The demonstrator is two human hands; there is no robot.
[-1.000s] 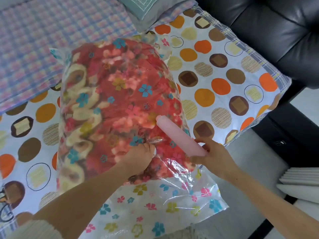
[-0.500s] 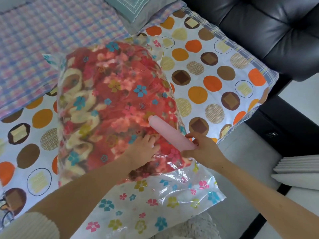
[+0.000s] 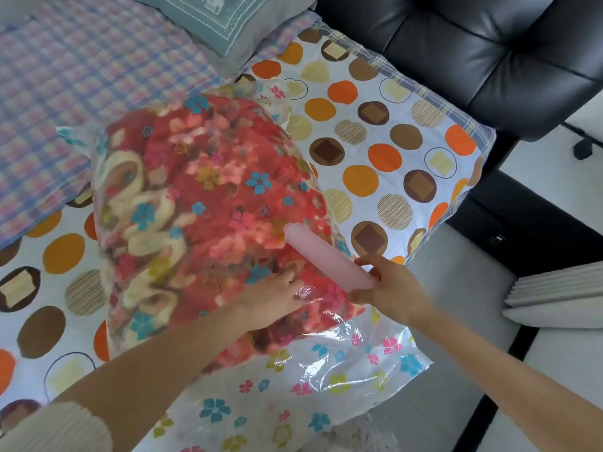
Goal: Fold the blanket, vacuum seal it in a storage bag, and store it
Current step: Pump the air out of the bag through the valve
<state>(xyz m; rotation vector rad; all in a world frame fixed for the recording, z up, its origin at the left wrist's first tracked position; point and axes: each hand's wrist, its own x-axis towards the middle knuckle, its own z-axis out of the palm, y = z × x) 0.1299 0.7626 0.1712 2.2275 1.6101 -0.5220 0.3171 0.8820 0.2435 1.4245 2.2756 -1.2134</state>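
A red floral blanket [image 3: 208,203] fills a clear storage bag [image 3: 342,363] printed with small flowers, lying bulky on the bed. A pink cylindrical pump [image 3: 326,257] stands tilted with its far end against the bag's top surface. My right hand [image 3: 388,288] grips the pump's near end. My left hand [image 3: 277,295] rests on the bag just left of the pump, fingers spread on the plastic. The bag's flat mouth end lies toward me, near the bed's edge.
The bed has a polka-dot sheet [image 3: 391,151], a checked cover [image 3: 81,83] at far left and a grey-green pillow [image 3: 222,17]. A black leather chair [image 3: 473,53] stands at the right. White floor and a stack of white panels [image 3: 554,298] lie beside the bed.
My left hand has gone from pinching the bag near the pump to lying flatter on it. The view shifted slightly; the pump stays against the bag.
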